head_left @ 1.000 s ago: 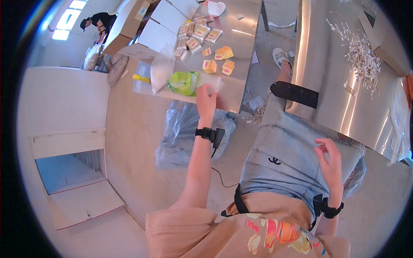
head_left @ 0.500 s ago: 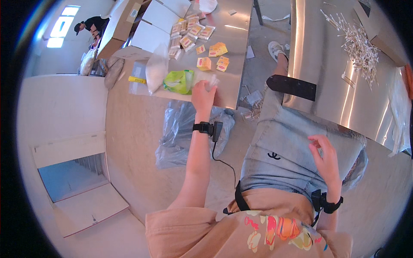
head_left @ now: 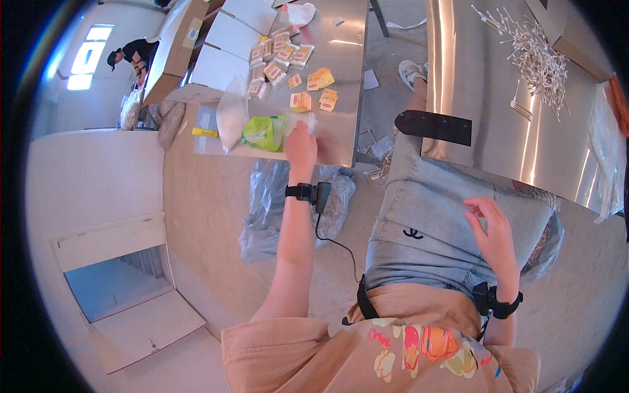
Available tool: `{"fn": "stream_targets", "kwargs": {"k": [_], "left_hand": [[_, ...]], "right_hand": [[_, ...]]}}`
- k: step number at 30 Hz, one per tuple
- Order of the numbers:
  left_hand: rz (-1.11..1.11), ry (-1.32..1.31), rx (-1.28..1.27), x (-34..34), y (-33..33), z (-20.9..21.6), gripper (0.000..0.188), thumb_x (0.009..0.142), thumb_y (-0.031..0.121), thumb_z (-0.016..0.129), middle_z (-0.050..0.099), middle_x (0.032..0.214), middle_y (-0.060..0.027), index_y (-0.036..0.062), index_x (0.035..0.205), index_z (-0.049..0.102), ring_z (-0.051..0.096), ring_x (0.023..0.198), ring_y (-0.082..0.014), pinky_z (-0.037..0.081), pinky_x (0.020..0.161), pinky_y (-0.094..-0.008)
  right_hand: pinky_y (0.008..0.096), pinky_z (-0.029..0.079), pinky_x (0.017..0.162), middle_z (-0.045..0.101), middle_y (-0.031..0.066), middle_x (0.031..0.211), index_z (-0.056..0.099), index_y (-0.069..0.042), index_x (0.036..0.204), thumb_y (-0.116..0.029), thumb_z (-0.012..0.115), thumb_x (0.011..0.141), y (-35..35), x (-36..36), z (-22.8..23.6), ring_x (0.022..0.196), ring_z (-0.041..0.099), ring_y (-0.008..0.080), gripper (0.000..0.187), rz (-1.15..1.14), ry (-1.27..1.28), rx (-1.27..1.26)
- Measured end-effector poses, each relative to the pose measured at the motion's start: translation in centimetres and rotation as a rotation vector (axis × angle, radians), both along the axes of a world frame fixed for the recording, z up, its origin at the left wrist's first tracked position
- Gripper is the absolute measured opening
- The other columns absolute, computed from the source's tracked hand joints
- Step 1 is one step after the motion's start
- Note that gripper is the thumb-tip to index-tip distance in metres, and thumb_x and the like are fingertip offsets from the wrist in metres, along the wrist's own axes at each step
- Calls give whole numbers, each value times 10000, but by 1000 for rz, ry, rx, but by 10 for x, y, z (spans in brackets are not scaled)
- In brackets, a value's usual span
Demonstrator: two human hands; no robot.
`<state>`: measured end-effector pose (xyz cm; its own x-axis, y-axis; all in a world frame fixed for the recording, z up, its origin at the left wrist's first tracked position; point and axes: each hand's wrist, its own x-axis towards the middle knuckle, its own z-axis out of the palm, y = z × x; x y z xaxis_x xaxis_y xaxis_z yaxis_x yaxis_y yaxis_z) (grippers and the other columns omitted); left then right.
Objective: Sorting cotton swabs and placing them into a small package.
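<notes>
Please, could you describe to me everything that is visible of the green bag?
The green bag looks like thin plastic, bright green with a paler patch, soft and crumpled. It lies by the near edge of the left table, between a clear bag on its left and the left hand on its right. Whether the hand touches it cannot be told.

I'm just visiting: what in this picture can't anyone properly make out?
In the head view:
Left hand: its own back hides whatever it may hold.
Cardboard box at right: cut off by the upper edge.
Cotton swabs: too small and tangled to count.
Green packet: wrapping hides any contents.
</notes>
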<state>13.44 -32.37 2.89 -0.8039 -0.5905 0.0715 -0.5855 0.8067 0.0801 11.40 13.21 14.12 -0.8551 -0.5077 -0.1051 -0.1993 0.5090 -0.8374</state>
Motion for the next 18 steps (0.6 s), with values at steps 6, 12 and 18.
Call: {"fn": "stream_targets", "kwargs": {"k": [6, 12, 18], "left_hand": [[26, 70, 123, 12, -11, 4, 141, 929, 151, 580, 692, 986, -171, 59, 1013, 644, 668, 907, -386, 511, 736, -500], [-58, 465, 53, 16, 14, 22, 186, 952, 185, 627, 685, 862, -132, 31, 1004, 718, 668, 784, -301, 512, 692, -396], [-74, 386, 1347, 20, 161, 114, 168, 972, 164, 647, 707, 871, -16, 28, 1043, 716, 655, 744, -85, 515, 628, -230]], "right_hand": [[380, 510, 776, 636, 146, 1016, 619, -32, 1086, -62, 616, 911, -3, 0, -2, 903, 658, 312, 178, 20, -1, 16], [382, 509, 772, 637, 148, 1017, 618, -34, 1094, -63, 619, 910, -6, 0, 2, 902, 657, 313, 187, 27, 18, 22], [388, 528, 826, 655, 134, 1053, 630, -39, 1128, -52, 663, 873, -33, 1, 19, 948, 658, 319, 257, 53, 42, -47]]}}
